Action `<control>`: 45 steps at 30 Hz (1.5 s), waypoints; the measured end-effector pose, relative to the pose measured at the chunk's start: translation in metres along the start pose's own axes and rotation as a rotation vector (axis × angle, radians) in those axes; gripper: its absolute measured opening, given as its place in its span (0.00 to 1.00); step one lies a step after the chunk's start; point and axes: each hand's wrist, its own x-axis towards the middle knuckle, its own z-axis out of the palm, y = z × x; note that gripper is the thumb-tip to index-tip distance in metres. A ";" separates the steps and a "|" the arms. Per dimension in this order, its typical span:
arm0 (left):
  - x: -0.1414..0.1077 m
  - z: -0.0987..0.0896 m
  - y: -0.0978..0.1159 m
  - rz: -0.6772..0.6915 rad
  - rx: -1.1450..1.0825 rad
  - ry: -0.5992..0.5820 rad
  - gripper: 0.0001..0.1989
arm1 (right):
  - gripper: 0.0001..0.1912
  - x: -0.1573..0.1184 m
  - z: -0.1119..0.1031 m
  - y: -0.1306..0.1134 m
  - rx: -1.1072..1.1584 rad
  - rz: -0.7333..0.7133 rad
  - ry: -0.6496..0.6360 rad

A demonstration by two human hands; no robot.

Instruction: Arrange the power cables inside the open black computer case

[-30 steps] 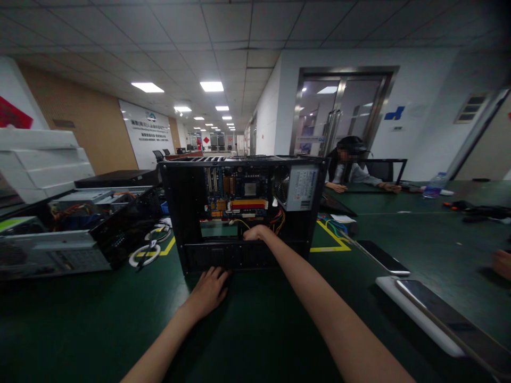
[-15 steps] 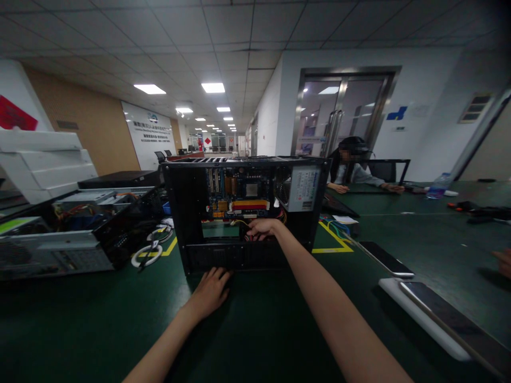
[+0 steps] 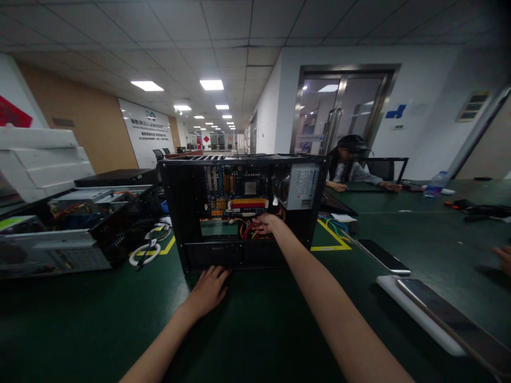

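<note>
A black computer case (image 3: 213, 257) stands upright before me with its side open. Inside are the motherboard (image 3: 235, 186) at the back and the power supply (image 3: 302, 186) at the upper right. My right hand (image 3: 265, 224) reaches into the lower part of the case, its fingers closed on a bundle of red, yellow and black power cables (image 3: 248, 230); the fingertips are partly hidden among the wires. Spread and flat, my left hand (image 3: 208, 290) lies on the table, fingertips against the case's bottom front edge.
Another opened computer case (image 3: 67, 250) lies to the left, near a coiled white cable (image 3: 146, 254). Phones (image 3: 383, 255) and a white slab-like object (image 3: 419, 316) lie at right. Across the table (image 3: 423, 229) sits a person (image 3: 351, 165) near a water bottle (image 3: 436, 184). Another hand (image 3: 503, 259) shows at the right edge.
My right hand has shifted slightly up and right, and more of the cable bundle shows beside its fingers. My left hand stays at the case's bottom edge. The view has shifted slightly.
</note>
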 end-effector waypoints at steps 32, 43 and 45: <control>0.000 -0.003 0.003 -0.030 -0.016 -0.025 0.22 | 0.06 0.004 0.001 -0.002 0.128 -0.026 -0.017; 0.000 0.001 0.001 -0.014 -0.010 -0.015 0.21 | 0.05 0.011 -0.002 -0.001 0.148 -0.036 -0.019; 0.001 0.000 0.001 -0.018 -0.007 -0.015 0.21 | 0.05 0.011 -0.002 -0.002 0.161 -0.036 -0.018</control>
